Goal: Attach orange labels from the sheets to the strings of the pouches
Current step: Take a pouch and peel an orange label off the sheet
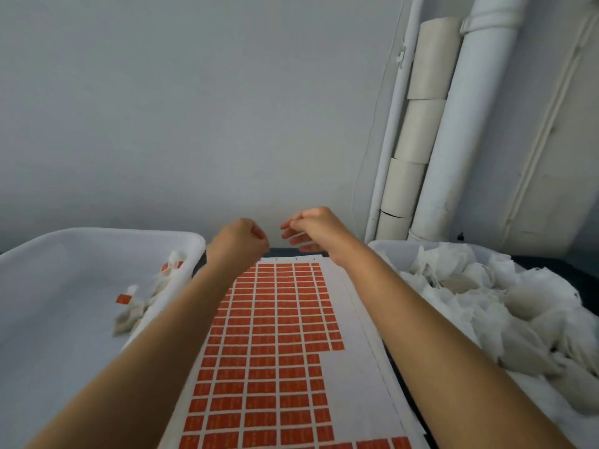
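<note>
Grey wall fills the upper frame. Right tub (382, 251) holds unlabelled pouches (486, 306); left tub (97, 241) holds a few labelled ones (136, 306). Label sheet (278, 345) runs lengthwise between the forearms, nearer the viewer than both hands. Left hand (241, 239) curled, right hand (311, 228) pinching (contents too small to tell).
</note>
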Available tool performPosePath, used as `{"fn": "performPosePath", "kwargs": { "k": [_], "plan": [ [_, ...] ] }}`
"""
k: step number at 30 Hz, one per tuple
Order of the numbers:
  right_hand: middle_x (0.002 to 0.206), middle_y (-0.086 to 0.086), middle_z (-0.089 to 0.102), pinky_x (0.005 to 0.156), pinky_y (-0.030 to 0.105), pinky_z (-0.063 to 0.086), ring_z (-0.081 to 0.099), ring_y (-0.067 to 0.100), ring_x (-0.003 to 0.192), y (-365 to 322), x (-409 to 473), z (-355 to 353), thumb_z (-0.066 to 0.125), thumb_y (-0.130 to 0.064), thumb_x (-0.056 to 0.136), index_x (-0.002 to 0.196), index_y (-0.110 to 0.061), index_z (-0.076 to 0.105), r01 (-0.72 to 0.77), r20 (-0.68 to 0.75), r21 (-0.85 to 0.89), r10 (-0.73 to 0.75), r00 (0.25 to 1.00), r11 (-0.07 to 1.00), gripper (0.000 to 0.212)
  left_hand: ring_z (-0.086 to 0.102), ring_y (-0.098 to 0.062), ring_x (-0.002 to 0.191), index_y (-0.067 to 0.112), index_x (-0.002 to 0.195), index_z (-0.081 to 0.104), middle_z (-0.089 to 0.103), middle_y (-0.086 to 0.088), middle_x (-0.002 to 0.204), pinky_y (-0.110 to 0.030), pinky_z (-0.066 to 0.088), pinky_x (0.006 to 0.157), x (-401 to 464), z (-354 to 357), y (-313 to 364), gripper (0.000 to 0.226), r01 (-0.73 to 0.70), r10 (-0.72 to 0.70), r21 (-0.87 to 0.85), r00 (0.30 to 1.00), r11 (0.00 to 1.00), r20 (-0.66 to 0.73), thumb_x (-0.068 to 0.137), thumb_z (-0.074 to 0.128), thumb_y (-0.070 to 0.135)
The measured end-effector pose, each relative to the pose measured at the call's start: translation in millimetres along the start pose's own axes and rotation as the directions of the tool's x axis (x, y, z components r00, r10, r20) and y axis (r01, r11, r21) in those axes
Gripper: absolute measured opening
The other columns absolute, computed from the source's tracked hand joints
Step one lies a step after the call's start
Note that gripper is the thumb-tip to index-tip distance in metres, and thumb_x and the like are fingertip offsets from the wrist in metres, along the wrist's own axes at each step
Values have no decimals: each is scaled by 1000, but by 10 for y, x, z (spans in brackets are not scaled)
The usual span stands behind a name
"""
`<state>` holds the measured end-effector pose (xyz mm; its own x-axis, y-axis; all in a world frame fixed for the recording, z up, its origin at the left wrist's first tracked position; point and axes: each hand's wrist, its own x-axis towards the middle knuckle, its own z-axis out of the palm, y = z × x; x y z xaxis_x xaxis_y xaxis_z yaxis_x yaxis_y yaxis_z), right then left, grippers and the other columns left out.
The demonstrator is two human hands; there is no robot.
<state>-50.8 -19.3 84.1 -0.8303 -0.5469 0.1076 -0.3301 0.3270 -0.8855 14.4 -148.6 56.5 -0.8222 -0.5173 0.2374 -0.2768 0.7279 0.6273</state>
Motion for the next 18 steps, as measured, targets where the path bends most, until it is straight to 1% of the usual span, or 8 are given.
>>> {"fn": "performPosePath", "kwargs": {
  "k": [3,5,9,12,14,16,17,18],
  "plan": [
    [99,7,68,78,29,52,64,19,88,209,-73,-388,46,-11,96,101,-6,66,-182,-105,-12,179,978,983,21,66,-18,80,19,86,63,68,-1,87,-39,57,80,-28,418,250,2,-21,33,-86,991,996,133,88,63,19],
    [93,9,66,78,31,52,62,20,84,363,-93,-609,46,-7,94,99,-3,66,-251,-184,16,250,951,968,21,66,-15,76,16,88,65,67,2,83,-34,58,77,-36,699,365,7,-28,50,-120,982,992,183,90,60,20],
    [85,10,67,66,27,50,59,16,69,634,-32,-970,43,-2,90,87,-4,67,-290,-323,73,298,898,954,25,65,-10,70,20,93,61,67,6,87,-24,57,68,-7,1158,542,6,-31,78,-193,968,981,239,93,58,26],
    [86,11,66,65,29,50,58,18,68,860,94,-1117,43,-3,91,73,-10,64,-310,-416,44,299,859,950,29,64,-11,77,25,98,59,67,4,96,-26,57,69,72,1387,675,6,-20,103,-306,961,952,256,92,58,25],
    [95,13,67,76,35,54,62,25,82,1028,169,-1158,45,-4,91,81,-8,68,-337,-463,-40,281,840,941,26,62,-13,81,24,109,60,63,4,103,-29,57,73,125,1521,769,18,-35,140,-351,950,936,278,92,58,24],
    [110,14,64,88,40,52,60,31,100,1181,228,-1174,47,-4,91,102,-5,68,-376,-463,-158,267,845,913,24,60,-13,81,25,122,55,61,0,112,-25,54,67,156,1648,852,31,-47,162,-356,940,933,300,91,59,27],
    [116,14,61,90,40,50,57,33,105,1240,249,-1174,46,-2,91,112,-7,65,-406,-440,-204,287,851,891,28,59,-13,83,26,127,52,59,-3,118,-23,52,64,170,1708,886,37,-41,161,-356,936,934,314,91,59,29],
    [120,15,58,89,39,49,56,34,106,1283,264,-1170,45,2,90,118,-10,61,-435,-404,-234,320,857,869,35,59,-15,87,27,130,49,55,-5,124,-23,51,66,181,1765,918,41,-31,156,-356,932,934,329,90,59,31]
  ]
}}
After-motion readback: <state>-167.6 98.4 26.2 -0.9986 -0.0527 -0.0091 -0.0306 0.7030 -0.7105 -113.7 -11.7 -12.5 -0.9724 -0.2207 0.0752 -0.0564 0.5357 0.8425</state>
